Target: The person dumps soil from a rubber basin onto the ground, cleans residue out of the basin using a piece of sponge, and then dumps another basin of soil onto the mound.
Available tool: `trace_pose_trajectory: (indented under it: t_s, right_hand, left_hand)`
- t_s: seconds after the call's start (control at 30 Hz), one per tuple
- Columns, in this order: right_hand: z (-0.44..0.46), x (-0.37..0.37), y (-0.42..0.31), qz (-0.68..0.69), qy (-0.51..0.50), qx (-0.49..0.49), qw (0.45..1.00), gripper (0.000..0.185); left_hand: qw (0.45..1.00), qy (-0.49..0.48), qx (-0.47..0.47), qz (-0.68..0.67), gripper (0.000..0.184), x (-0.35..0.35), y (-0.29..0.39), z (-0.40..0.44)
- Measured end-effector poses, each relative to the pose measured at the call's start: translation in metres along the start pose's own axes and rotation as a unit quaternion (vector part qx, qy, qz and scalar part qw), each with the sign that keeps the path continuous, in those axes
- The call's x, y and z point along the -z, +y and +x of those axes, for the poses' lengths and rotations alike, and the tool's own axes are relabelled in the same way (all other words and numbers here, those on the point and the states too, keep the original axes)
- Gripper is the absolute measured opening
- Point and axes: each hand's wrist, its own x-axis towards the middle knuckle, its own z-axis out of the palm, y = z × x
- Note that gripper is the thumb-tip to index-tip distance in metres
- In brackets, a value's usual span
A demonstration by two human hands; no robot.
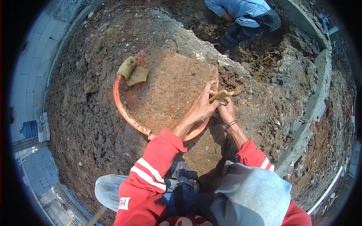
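An orange, soil-covered pan (130,117) with a rounded rim lies on the dirt in front of me. Tan cloth (137,75) is wrapped round its left rim, with a flap hanging over the inside. At the right rim, my left hand (205,101) pinches a second strip of tan cloth (222,95) between its fingers. Just to the right, my right hand (227,112) is closed on the lower part of the same cloth, close against my left fingers. Part of the cloth is hidden behind the fingers.
A person in a blue shirt (247,9) bends over a dug hollow at the upper right. A concrete edge (316,94) curves down the right side. A white pipe (326,190) lies at lower right. Grey block paving (32,71) runs along the left.
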Motion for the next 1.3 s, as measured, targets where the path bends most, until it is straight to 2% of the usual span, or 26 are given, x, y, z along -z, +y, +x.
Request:
trace_pose_trajectory:
  t_s: [0.03,0.07,0.13,0.17,0.2,0.27,0.33,0.37,0.4,0.47,0.57,0.6,0.63,0.67,0.73,0.77,0.8,0.87,0.9,0.93,1.0,1.07,1.13,1.23,1.27,1.3]
  right_hand:
    - [-0.007,0.006,-0.003,0.063,-0.06,0.003,0.996,0.051]
    - [-0.015,0.012,-0.009,0.065,-0.051,0.004,0.997,0.051]
    - [-0.033,0.021,-0.025,0.172,-0.11,-0.003,0.979,0.047]
    - [-0.044,0.019,-0.041,0.154,-0.104,-0.059,0.981,0.045]
    - [-0.042,0.021,-0.037,0.156,-0.101,-0.057,0.981,0.045]
    - [-0.033,0.027,-0.021,0.195,-0.083,-0.101,0.972,0.04]
    - [-0.034,0.025,-0.006,0.251,-0.047,-0.094,0.962,0.033]
    - [-0.033,0.025,0.0,0.302,-0.04,-0.107,0.947,0.03]
    - [-0.032,0.025,0.006,0.351,-0.034,-0.119,0.928,0.028]
    - [-0.03,0.022,0.018,0.384,-0.023,-0.135,0.913,0.031]
    - [-0.023,0.014,0.03,0.266,0.05,-0.132,0.954,0.035]
    - [-0.034,0.01,0.01,0.149,0.09,-0.127,0.976,0.047]
    - [-0.036,0.01,0.007,0.023,0.128,-0.079,0.988,0.046]
    - [-0.039,0.013,0.005,-0.106,0.171,-0.037,0.979,0.047]
    - [-0.022,0.022,0.029,-0.292,0.156,0.084,0.94,0.03]
    - [-0.022,0.017,0.028,-0.238,0.154,0.084,0.955,0.023]
    - [-0.023,0.01,0.023,-0.182,0.148,0.086,0.968,0.022]
    - [-0.025,0.005,0.0,-0.143,0.074,0.003,0.987,0.014]
    - [-0.015,0.01,-0.004,-0.087,-0.019,-0.073,0.993,0.011]
    - [-0.013,0.011,-0.003,0.093,-0.031,-0.159,0.982,0.015]
    - [-0.031,0.0,-0.037,0.153,-0.055,-0.157,0.974,0.028]
    - [-0.013,-0.016,-0.021,0.076,-0.017,-0.143,0.987,0.039]
    - [0.007,-0.034,0.0,0.123,0.021,-0.154,0.98,0.029]
    - [-0.004,-0.038,-0.018,0.167,0.036,-0.118,0.978,0.023]
    - [-0.002,-0.036,-0.022,0.19,-0.007,-0.114,0.975,0.022]
    - [-0.001,-0.028,-0.024,0.22,-0.073,-0.147,0.962,0.02]
  left_hand:
    - [1.0,0.001,0.005,0.024,0.047,0.0,0.004,-0.003]
    - [0.999,0.002,0.01,0.048,0.051,-0.002,0.005,-0.003]
    - [1.0,0.003,-0.003,0.016,0.041,-0.006,-0.008,0.0]
    - [0.996,-0.035,0.0,0.077,0.033,-0.003,-0.004,0.0]
    - [0.988,-0.072,0.004,0.139,0.026,-0.002,0.0,-0.001]
    - [0.992,-0.061,0.037,0.104,0.021,-0.008,-0.003,-0.002]
    - [0.987,0.05,0.011,0.151,0.029,-0.016,-0.021,-0.001]
    - [0.977,0.089,-0.006,0.194,0.046,-0.019,-0.025,-0.001]
    - [0.977,0.083,-0.01,0.194,0.046,-0.022,-0.029,0.0]
    - [0.968,0.056,0.112,0.218,0.058,-0.023,-0.034,-0.003]
    - [0.956,0.054,0.127,0.26,0.057,-0.023,-0.033,-0.01]
    - [0.951,0.049,0.128,0.276,0.056,-0.028,-0.031,-0.01]
    - [0.957,0.073,0.116,0.255,0.056,-0.03,-0.029,-0.011]
    - [0.955,0.085,0.132,0.251,0.055,-0.031,-0.018,-0.012]
    - [0.962,0.08,0.149,0.212,0.057,-0.032,-0.021,-0.012]
    - [0.965,0.105,0.152,0.184,0.063,-0.034,-0.03,-0.012]
    - [0.961,0.122,0.14,0.204,0.057,-0.039,-0.019,-0.014]
    - [0.973,0.147,0.076,0.162,0.051,-0.042,-0.034,-0.016]
    - [0.971,0.151,0.043,0.179,0.049,-0.038,-0.046,-0.015]
    - [0.968,0.156,0.008,0.196,0.048,-0.037,-0.057,-0.014]
    - [0.957,0.161,-0.03,0.239,0.047,-0.045,-0.043,-0.019]
    - [0.959,0.198,-0.051,0.196,0.045,-0.051,-0.039,-0.024]
    - [0.964,0.174,-0.032,0.2,0.046,-0.038,-0.067,-0.019]
    - [0.985,0.142,-0.02,-0.096,0.044,-0.026,-0.079,-0.015]
    - [0.958,0.12,0.033,-0.257,0.042,-0.027,-0.048,-0.019]
    - [0.946,0.124,0.066,-0.292,0.043,-0.025,-0.036,-0.019]
